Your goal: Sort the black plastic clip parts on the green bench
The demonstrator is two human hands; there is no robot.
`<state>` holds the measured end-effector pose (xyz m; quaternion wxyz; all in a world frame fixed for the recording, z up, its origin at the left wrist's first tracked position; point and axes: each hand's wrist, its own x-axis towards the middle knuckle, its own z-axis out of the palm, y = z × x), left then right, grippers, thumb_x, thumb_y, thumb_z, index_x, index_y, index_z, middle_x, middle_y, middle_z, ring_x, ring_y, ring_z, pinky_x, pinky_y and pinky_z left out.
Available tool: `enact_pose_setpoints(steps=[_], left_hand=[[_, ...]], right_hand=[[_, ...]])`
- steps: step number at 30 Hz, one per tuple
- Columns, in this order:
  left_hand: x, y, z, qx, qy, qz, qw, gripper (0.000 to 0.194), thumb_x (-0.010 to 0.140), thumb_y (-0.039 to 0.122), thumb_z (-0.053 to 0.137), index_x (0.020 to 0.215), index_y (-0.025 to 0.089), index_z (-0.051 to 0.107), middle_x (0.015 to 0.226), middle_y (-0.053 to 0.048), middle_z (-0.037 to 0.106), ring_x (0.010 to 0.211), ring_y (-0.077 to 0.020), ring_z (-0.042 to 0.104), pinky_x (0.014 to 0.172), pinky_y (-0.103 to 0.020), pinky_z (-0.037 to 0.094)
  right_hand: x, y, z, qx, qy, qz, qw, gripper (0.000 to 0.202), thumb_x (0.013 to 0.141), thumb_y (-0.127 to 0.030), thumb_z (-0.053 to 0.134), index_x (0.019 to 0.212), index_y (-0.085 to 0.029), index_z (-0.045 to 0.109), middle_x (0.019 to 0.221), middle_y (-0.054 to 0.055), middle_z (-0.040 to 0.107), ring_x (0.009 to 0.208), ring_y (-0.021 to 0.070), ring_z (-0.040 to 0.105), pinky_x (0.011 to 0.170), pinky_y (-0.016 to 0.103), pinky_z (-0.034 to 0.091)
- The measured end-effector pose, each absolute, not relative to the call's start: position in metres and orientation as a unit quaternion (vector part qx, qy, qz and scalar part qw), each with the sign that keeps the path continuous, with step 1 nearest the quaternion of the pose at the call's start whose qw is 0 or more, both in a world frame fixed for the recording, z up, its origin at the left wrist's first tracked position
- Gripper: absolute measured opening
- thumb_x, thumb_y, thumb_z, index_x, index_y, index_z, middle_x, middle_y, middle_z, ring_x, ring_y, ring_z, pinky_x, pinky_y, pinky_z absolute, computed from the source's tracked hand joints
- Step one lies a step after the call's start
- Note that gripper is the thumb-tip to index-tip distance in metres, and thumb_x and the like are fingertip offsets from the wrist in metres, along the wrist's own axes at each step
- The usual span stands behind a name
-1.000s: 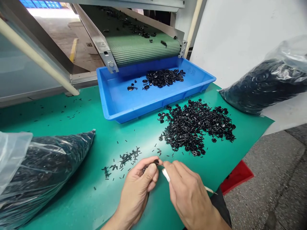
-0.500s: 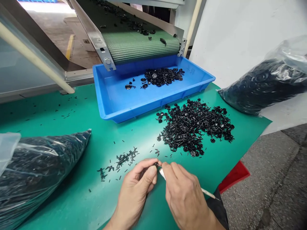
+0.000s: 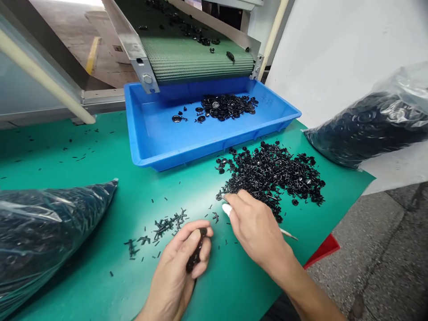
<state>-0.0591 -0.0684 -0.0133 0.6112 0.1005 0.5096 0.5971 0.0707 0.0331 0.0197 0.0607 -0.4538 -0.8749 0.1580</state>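
Observation:
My left hand (image 3: 180, 263) is closed around small black plastic parts (image 3: 196, 252), which show as a dark row between thumb and fingers. My right hand (image 3: 256, 223) grips a thin tool with a pale handle (image 3: 288, 234); its rear end sticks out behind the palm. White wrapping covers the right thumb's tip. The right fingertips reach the near left edge of a heap of black plastic parts (image 3: 277, 171), by one small round piece (image 3: 219, 196). Whether they pinch that piece I cannot tell. Left of it lie black cross-shaped scraps (image 3: 167, 225).
Behind the heap stands a blue tray (image 3: 187, 157) holding more black parts, under the end of a green conveyor belt (image 3: 200, 67). Filled clear bags lie at left (image 3: 50, 240) and right (image 3: 371, 120). A red container (image 3: 323, 252) sits below the green table's (image 3: 230, 290) right edge.
My right hand has moved away from my left, forward to the heap's edge. My left hand has turned and dropped slightly, so the black parts in it now show. The view has shifted a little.

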Motion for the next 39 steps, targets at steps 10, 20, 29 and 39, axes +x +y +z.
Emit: enact_pose_setpoints(steps=[10,20,29,39], left_hand=[[-0.061,-0.065,-0.006,0.095,0.473,0.572,0.663,0.030,0.090,0.044,0.056,0.077,0.018,0.061,0.067,0.003,0.050,0.048,-0.0060,0.030,0.038,-0.016,0.021],[-0.061,-0.067,-0.015,0.137,0.473,0.571,0.657,0.021,0.085,0.038,0.067,0.090,0.018,0.065,0.058,0.005,0.051,0.046,-0.0043,0.027,0.040,-0.016,0.019],[-0.055,-0.071,-0.016,0.166,0.513,0.580,0.611,0.025,0.086,0.038,0.066,0.102,0.019,0.067,0.078,-0.001,0.061,0.049,-0.0042,0.037,0.043,-0.017,0.027],[-0.051,-0.076,-0.021,0.201,0.558,0.559,0.580,0.023,0.087,0.041,0.064,0.097,0.021,0.061,0.061,0.005,0.052,0.048,-0.0061,0.032,0.044,-0.018,0.024]], right_hand=[[0.058,0.037,0.024,-0.410,-0.904,0.119,0.028,0.021,0.092,-0.010,0.045,0.090,-0.020,0.063,0.085,0.001,0.055,0.060,0.0120,0.054,0.053,0.026,0.033],[0.085,-0.003,0.037,-0.328,-0.897,0.267,0.129,0.036,0.095,-0.009,0.034,0.117,-0.024,0.059,0.088,0.001,0.058,0.067,0.0138,0.055,0.056,0.026,0.042],[0.082,-0.031,0.008,-0.384,-0.887,0.099,0.238,0.035,0.098,-0.010,0.028,0.094,-0.015,0.063,0.070,0.004,0.059,0.064,0.0194,0.058,0.054,0.032,0.042],[0.071,-0.045,-0.004,-0.426,-0.872,0.060,0.233,0.032,0.092,-0.005,0.034,0.112,-0.009,0.059,0.078,0.008,0.061,0.067,0.0201,0.059,0.055,0.031,0.042]])
